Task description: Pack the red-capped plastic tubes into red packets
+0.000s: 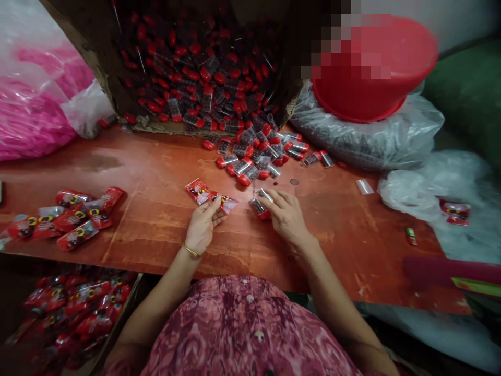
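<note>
A flat red printed packet (199, 191), clear end pointing right, lies angled on the table (156, 167), pinched by the left hand (201, 227). Just right, a small clear red-capped vial (259, 208) lies sideways under the right hand (287, 216).

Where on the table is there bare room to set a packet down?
Widest bare tabletop lies between the packet heap at left and the left hand holding a sachet strip, up to the cardboard box. Another patch runs right of the right hand toward the plastic bags. Crowded: the capped-tube spill beyond the hands.
</note>
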A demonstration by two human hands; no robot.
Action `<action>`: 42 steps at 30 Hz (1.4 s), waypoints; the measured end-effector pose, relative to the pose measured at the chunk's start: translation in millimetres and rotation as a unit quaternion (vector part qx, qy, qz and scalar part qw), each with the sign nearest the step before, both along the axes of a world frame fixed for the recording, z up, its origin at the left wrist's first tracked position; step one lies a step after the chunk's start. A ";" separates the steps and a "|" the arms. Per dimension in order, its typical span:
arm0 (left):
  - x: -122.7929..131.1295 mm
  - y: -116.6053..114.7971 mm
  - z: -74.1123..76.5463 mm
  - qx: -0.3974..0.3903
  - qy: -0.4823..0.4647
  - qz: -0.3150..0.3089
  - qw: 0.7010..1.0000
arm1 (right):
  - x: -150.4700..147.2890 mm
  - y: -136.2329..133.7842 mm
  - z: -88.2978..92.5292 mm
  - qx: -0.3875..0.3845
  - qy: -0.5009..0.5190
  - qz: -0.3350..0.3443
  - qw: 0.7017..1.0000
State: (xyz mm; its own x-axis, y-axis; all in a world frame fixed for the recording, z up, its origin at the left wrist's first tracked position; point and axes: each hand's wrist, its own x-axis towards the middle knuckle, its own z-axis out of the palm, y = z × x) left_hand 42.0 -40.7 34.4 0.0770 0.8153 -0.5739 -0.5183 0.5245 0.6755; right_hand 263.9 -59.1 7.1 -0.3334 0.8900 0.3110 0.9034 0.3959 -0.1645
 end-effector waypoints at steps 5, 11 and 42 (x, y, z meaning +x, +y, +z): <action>-3.2 -0.5 3.9 -0.002 -0.005 -0.013 1.000 | 1.6 11.1 15.9 -0.089 -0.138 0.175 0.971; -4.4 0.1 2.2 -0.003 -0.013 -0.019 1.000 | -9.1 6.3 23.7 -0.115 -0.110 0.138 0.978; 5.2 -4.9 -5.9 0.169 0.098 -0.057 0.979 | -55.8 -35.7 23.6 -0.198 0.523 -0.081 0.825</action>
